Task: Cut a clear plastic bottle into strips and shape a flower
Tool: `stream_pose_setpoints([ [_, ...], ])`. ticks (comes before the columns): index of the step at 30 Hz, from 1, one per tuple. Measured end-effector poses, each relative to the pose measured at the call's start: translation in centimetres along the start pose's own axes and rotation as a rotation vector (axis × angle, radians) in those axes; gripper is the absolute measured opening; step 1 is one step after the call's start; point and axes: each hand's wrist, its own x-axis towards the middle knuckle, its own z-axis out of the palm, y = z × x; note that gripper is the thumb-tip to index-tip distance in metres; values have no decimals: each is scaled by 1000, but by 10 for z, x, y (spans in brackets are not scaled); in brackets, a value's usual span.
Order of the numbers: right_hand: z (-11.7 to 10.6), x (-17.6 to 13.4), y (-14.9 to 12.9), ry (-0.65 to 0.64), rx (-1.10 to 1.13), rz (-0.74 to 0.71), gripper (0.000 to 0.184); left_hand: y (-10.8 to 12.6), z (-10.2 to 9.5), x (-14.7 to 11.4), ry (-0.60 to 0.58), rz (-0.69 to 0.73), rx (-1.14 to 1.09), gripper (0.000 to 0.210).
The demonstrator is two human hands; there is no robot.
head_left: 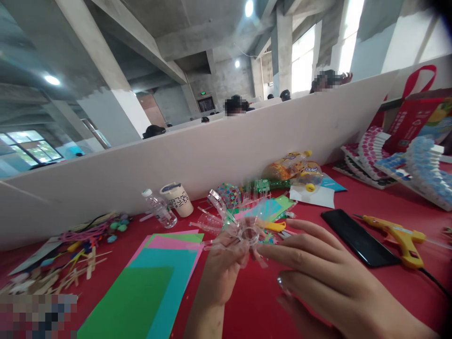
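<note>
My left hand grips a clear plastic bottle piece, whose sides are cut into strips that splay outward around a round neck or opening. To its right, my right hand is open, fingers apart. Its index fingertip is close to the plastic piece; whether it touches is hard to tell. Behind the held piece lie a yellow craft knife, more clear plastic cut-offs and green and blue paper sheets. Part of my left fingers is hidden behind the strips.
Coloured paper lies left, with a water bottle, a cup and craft sticks beyond. A phone and yellow glue gun lie right. Orange drink bottles lean by the white partition.
</note>
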Motion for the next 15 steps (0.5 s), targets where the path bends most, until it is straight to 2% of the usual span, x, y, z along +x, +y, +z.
stream_pose_setpoints([
  [6,-3,0,1,-57,11,11,18,-1,-2,-1,-29,29,46,36],
  [15,2,-1,1,-50,-9,-23,20,-5,-7,-1,22,33,72,33],
])
